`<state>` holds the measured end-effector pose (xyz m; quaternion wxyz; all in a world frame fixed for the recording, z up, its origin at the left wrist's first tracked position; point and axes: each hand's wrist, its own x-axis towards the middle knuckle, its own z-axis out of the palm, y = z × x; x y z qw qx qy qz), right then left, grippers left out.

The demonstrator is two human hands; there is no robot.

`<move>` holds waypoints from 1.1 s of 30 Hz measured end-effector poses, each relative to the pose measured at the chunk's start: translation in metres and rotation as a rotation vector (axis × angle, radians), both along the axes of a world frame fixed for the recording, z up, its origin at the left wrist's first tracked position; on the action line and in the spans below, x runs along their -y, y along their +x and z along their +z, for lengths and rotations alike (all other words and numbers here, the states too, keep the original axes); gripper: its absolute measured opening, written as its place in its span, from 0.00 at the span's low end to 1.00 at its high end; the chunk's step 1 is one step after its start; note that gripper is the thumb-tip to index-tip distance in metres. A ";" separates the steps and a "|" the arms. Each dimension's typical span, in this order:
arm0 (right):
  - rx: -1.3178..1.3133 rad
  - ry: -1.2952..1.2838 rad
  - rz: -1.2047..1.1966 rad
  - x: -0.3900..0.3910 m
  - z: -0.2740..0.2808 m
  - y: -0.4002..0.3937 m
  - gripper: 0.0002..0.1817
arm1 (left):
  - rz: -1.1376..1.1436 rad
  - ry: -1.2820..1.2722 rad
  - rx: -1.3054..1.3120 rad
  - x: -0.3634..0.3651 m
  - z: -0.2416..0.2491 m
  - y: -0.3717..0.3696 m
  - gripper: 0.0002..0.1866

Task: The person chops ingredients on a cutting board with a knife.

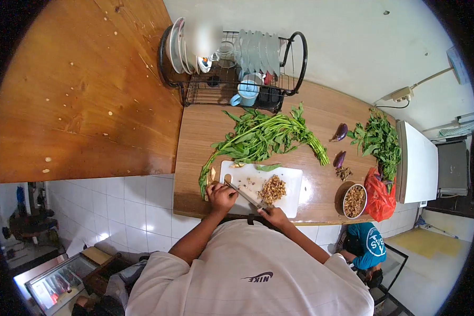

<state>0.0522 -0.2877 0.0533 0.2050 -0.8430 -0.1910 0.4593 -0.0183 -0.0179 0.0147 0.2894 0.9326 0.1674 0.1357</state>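
Note:
A white cutting board (291,196) lies near the table's front edge, with a heap of chopped brown pieces (273,190) on its right half. My right hand (275,217) is closed round the handle of a knife (246,196), whose blade slants up and left across the board. At the board's left edge my left hand (222,197) is curled beside the blade tip; what its fingers press on is too small to make out. Pale yellowish pieces (213,173) lie just above it. Long leafy green stems (263,136) stretch behind the board.
Behind stands a dish rack (210,95) with plates and a blue mug (246,92). To the right are two eggplants (341,132), more greens (376,136), a bowl of brown pieces (354,201) and a red plastic bag (379,196). A person in teal (367,245) is low beyond the table.

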 end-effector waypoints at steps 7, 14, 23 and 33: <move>0.039 -0.040 -0.056 0.013 0.012 0.001 0.37 | -0.055 0.024 0.032 0.000 0.004 -0.002 0.06; -0.009 0.053 -0.111 0.020 0.008 -0.007 0.37 | -0.136 0.052 0.013 -0.010 0.007 -0.006 0.06; -0.049 0.068 -0.095 0.021 0.019 -0.004 0.39 | -0.052 0.038 0.018 -0.003 0.000 -0.007 0.07; 0.019 0.048 -0.108 0.015 0.022 -0.003 0.39 | -0.041 0.048 0.058 -0.002 0.000 -0.008 0.06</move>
